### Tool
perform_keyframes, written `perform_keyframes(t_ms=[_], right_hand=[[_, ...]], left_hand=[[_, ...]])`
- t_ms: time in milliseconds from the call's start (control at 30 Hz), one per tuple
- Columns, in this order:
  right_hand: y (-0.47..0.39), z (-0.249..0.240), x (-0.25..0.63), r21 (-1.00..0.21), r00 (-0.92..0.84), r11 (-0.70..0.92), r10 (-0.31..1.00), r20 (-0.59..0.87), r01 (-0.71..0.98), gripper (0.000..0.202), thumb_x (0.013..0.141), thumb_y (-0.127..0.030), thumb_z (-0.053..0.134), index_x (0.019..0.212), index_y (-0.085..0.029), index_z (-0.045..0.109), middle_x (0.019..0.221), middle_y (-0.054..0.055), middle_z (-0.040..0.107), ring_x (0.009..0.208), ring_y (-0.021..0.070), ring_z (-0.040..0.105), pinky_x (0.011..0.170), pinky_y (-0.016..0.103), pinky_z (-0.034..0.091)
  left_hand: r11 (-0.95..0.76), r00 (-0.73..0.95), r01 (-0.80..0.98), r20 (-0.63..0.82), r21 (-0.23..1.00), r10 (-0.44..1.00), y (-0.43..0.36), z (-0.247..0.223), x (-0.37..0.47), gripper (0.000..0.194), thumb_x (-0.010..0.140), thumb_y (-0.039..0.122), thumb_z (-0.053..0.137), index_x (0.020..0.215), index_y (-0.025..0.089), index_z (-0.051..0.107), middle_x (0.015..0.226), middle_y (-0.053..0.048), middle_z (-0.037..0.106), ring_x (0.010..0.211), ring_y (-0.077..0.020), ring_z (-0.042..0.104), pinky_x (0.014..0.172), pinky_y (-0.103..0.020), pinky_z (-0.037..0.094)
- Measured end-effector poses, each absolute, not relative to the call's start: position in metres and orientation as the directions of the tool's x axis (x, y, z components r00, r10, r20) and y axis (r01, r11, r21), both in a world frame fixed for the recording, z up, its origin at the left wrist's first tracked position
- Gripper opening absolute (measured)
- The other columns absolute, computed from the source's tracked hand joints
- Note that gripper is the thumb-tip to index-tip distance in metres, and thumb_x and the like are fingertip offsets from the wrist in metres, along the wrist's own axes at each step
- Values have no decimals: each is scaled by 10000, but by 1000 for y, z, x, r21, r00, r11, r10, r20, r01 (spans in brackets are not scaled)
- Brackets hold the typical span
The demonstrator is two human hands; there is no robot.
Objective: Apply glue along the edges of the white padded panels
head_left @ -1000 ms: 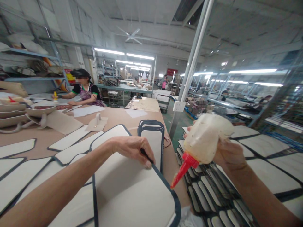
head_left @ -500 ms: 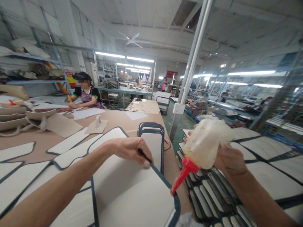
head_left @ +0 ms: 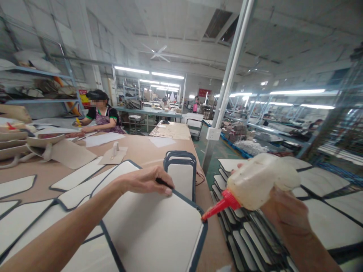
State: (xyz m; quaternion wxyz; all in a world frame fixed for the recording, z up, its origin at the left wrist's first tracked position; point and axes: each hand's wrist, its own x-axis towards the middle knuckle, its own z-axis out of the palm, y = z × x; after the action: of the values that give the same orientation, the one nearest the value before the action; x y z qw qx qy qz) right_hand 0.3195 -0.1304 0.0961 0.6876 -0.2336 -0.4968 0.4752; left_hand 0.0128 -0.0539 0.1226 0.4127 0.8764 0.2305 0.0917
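My left hand [head_left: 149, 180] grips the far edge of a white panel [head_left: 159, 226] with a dark blue border, thumb on top and fingers curled at the edge. A small dark thing shows under its fingers, too hidden to name. My right hand [head_left: 283, 211] is wrapped round a cloudy squeeze bottle [head_left: 255, 181], tilted down to the left. Its red nozzle [head_left: 218, 207] has its tip at the panel's right corner, on the blue border. More blue-edged panels [head_left: 28, 219] lie to the left, and a stack of smaller ones [head_left: 180, 177] stands just beyond.
Rows of blue-edged pieces [head_left: 246, 241] fill a surface on the right. A metal post [head_left: 224, 87] with a socket box [head_left: 213, 133] rises past the table's right edge. Beige bag parts [head_left: 42, 145] lie at left. A co-worker [head_left: 102, 115] sits across the table [head_left: 141, 145].
The nozzle tip has moved round the panel's right corner, and the bottle now leans flatter. My left hand keeps its hold; the panel appears slightly further left in view.
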Motion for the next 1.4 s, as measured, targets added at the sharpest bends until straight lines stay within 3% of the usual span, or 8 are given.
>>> perform_keyframes(t_ms=[133, 367, 567, 867, 1000, 1200, 1400], right_hand=[[-133, 91, 320, -792, 130, 471, 879, 459, -387, 490, 664, -291, 700, 1139, -310, 586, 1001, 31, 703, 1028, 278, 612, 964, 445, 432], [-145, 95, 308, -837, 165, 402, 916, 367, -371, 523, 646, -338, 706, 1148, -244, 593, 1021, 103, 693, 1048, 326, 592, 953, 502, 427], [-146, 93, 303, -813, 244, 445, 894, 377, -376, 520, 617, -304, 725, 1120, -321, 598, 1093, 37, 672, 1037, 286, 600, 892, 416, 494], [-137, 71, 315, -817, 159, 442, 896, 414, -371, 466, 673, -312, 647, 1135, -291, 591, 1092, 101, 666, 1102, 333, 555, 922, 506, 454], [-140, 70, 312, -790, 142, 453, 889, 436, -413, 443, 693, -314, 650, 1132, -325, 584, 1094, 69, 669, 1139, 311, 532, 948, 499, 436], [-143, 65, 314, -842, 105, 409, 911, 398, -353, 505, 713, -355, 630, 1206, -371, 522, 1075, -1, 676, 1190, 302, 490, 938, 468, 464], [-140, 58, 317, -855, 98, 424, 905, 414, -300, 532, 728, -382, 598, 1247, -403, 480, 1109, 11, 663, 1099, 317, 565, 934, 504, 464]], left_hand=[[-587, 842, 354, 25, 729, 539, -49, 116, 9, 277, 812, 351, 549, 721, 99, 618, 609, 17, 456, 582, -100, 378, 519, -204, 286], [-538, 783, 397, 32, 744, 621, -46, 107, 5, 290, 800, 384, 526, 655, 134, 547, 578, 47, 365, 554, -90, 331, 492, -208, 239], [-463, 734, 404, 23, 789, 679, -44, 102, 4, 293, 777, 408, 527, 651, 144, 528, 578, 46, 361, 549, -94, 319, 488, -219, 226], [-384, 686, 424, -14, 820, 728, -42, 90, -3, 295, 787, 418, 519, 673, 147, 544, 586, 40, 384, 557, -102, 333, 502, -221, 245], [-307, 674, 387, -40, 869, 737, -43, 87, -4, 303, 783, 432, 538, 706, 140, 567, 614, 29, 430, 586, -107, 368, 523, -211, 272], [-203, 651, 354, -85, 913, 754, -43, 83, -8, 304, 768, 443, 571, 724, 142, 583, 625, 28, 474, 585, -104, 397, 526, -200, 297], [-139, 605, 355, -114, 925, 788, -43, 80, -13, 319, 727, 467, 598, 713, 149, 590, 620, 24, 493, 568, -110, 417, 491, -195, 306]])
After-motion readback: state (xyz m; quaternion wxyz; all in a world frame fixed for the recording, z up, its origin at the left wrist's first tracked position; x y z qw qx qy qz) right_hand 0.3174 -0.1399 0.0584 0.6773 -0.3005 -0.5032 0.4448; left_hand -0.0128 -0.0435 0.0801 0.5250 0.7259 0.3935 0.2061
